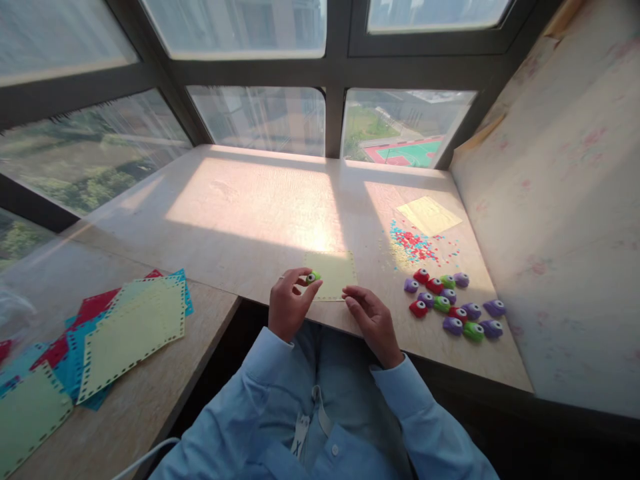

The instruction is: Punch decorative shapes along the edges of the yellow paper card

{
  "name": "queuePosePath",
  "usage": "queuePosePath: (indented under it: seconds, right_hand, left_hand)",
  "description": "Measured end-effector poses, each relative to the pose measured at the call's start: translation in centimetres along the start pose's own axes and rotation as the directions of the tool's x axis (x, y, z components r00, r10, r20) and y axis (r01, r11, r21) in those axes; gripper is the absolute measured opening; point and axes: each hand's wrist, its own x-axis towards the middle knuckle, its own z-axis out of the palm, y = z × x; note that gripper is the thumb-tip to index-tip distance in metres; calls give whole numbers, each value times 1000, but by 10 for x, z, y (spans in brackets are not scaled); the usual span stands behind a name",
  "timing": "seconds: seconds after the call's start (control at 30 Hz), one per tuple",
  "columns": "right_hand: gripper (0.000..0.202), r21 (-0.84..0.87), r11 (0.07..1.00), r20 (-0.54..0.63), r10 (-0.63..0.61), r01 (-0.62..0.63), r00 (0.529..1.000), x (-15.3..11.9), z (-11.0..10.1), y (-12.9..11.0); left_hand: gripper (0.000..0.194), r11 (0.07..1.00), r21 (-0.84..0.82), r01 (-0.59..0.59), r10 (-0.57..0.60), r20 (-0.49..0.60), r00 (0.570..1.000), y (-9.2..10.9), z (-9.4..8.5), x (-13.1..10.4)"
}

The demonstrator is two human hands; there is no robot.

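Note:
My left hand point(291, 301) pinches a small green craft paper punch point(313, 277) between thumb and fingers, over the left side of a pale yellow sheet of paper point(336, 270). Small punched holes run along the sheet's edges. At the sheet's near right corner, the thumb and index finger of my right hand point(373, 323) close on its edge; the exact contact is hard to see. Several red, green and purple craft punches point(442, 304) stand in a group to the right of my right hand.
Red, blue and yellow paper bits point(415, 244) lie scattered beyond the punches, beside a plain yellow sheet point(430, 215). At left, punched yellow sheets point(137, 333) overlap red and blue ones. Windows border the tabletop point(250, 193) at the back; a papered wall point(565, 220) stands right.

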Motion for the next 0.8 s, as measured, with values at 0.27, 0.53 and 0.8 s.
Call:
queuePosePath:
  seconds: [0.27, 0.53, 0.8]
  right_hand:
    - [39, 164, 973, -78, 179, -165, 981, -8, 6, -22]
    - [38, -39, 991, -168, 120, -129, 978, 15, -26, -8]
    - [32, -672, 702, 167, -169, 237, 971, 51, -63, -2]
  left_hand:
    - [14, 976, 87, -199, 194, 56, 979, 28, 46, -31]
    - [26, 982, -87, -168, 185, 248, 951, 22, 56, -33]
    - [49, 939, 225, -261, 183, 316, 931, -18, 68, 3]
